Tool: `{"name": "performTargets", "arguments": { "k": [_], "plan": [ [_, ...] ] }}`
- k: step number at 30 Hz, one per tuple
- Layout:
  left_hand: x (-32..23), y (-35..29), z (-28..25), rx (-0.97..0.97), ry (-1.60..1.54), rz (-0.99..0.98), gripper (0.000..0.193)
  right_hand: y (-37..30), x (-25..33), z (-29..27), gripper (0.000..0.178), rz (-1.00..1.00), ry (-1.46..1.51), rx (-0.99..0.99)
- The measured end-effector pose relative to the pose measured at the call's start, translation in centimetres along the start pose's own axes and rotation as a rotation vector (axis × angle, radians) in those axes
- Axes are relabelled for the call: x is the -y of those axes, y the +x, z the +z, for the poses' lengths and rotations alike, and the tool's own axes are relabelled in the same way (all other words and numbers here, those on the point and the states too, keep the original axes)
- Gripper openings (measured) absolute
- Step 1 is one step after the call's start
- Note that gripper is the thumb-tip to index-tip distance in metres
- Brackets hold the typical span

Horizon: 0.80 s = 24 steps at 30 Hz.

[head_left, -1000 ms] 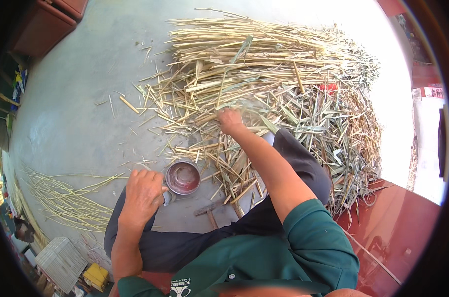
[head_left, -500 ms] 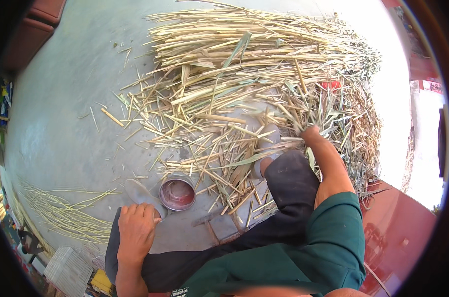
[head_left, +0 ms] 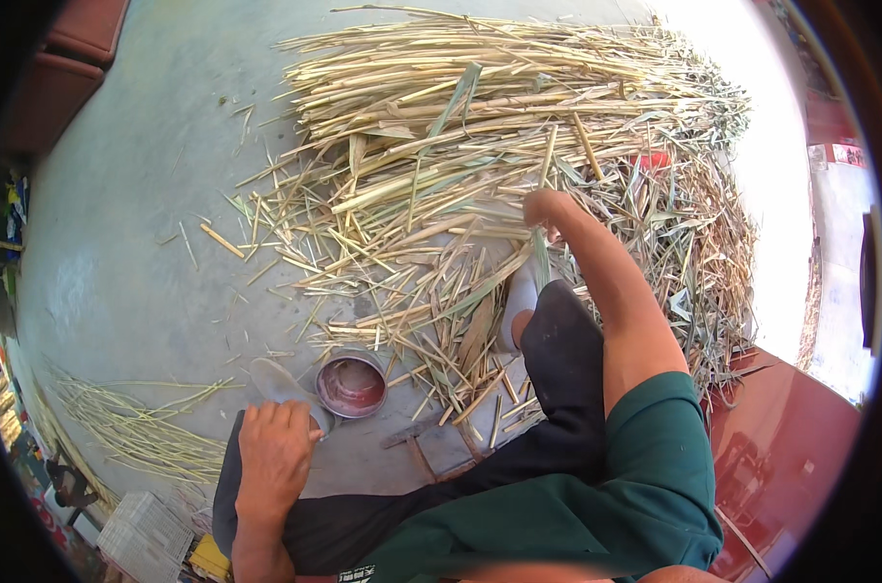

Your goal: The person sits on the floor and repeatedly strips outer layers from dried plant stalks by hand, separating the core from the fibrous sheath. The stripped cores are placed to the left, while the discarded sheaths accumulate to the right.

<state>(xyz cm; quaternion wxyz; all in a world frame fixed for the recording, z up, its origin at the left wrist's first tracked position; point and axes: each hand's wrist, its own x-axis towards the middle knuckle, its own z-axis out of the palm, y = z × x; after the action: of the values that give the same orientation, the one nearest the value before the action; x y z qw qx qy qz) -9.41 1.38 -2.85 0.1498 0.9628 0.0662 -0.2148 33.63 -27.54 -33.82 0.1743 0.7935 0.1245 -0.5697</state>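
Observation:
My right hand (head_left: pixel 550 212) is closed round a reed stalk (head_left: pixel 549 160), which stands up above the fist. A green leaf hangs just below the hand, over my right shoe. Beneath and around it lie broken stalk pieces and dry leaves (head_left: pixel 645 233). On my left knee rests my left hand (head_left: pixel 274 449), its fingers curled; whatever they may hold is hidden. Just beyond that hand, to the right, a round metal bowl (head_left: pixel 352 384) with a reddish inside sits on the floor beside my left shoe (head_left: pixel 276 379).
A big pile of long pale stalks (head_left: pixel 441 97) covers the far floor. Thin greenish stems (head_left: pixel 135 423) lie at the left. A red glossy panel (head_left: pixel 781 447) is at the right, a brown seat (head_left: pixel 62 87) at far left. A small low frame (head_left: pixel 441 455) stands between my legs.
My right hand has moved left and away from me, out of the leaf heap, and a stalk now stands up from it. My left hand has stayed on the knee.

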Motion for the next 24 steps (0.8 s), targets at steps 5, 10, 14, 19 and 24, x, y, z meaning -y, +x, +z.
{"name": "performTargets", "arguments": {
  "k": [5, 10, 14, 19, 24],
  "plan": [
    [0.0, 0.0, -0.2, 0.028, 0.009, 0.007, 0.029, 2.2, 6.1, 1.5, 0.029, -0.094, -0.129, -0.626],
    [0.1, 0.2, 0.0, 0.106, -0.051, -0.036, 0.034, 12.4, 4.5, 4.9, 0.02, -0.247, 0.287, -0.592],
    [0.1, 0.8, 0.3, 0.082, -0.03, -0.019, 0.034, 17.0, 3.3, 6.4, 0.021, -0.312, 0.725, -0.553],
    [0.1, 1.4, 0.9, 0.094, -0.021, -0.017, 0.034, 12.8, 4.2, 4.0, 0.015, 0.108, 1.857, -0.658],
    [0.2, 1.7, 1.5, 0.12, -0.021, -0.008, 0.034, 9.9, 5.9, 1.8, 0.01, 0.211, 2.28, -0.707]
  ]
}}
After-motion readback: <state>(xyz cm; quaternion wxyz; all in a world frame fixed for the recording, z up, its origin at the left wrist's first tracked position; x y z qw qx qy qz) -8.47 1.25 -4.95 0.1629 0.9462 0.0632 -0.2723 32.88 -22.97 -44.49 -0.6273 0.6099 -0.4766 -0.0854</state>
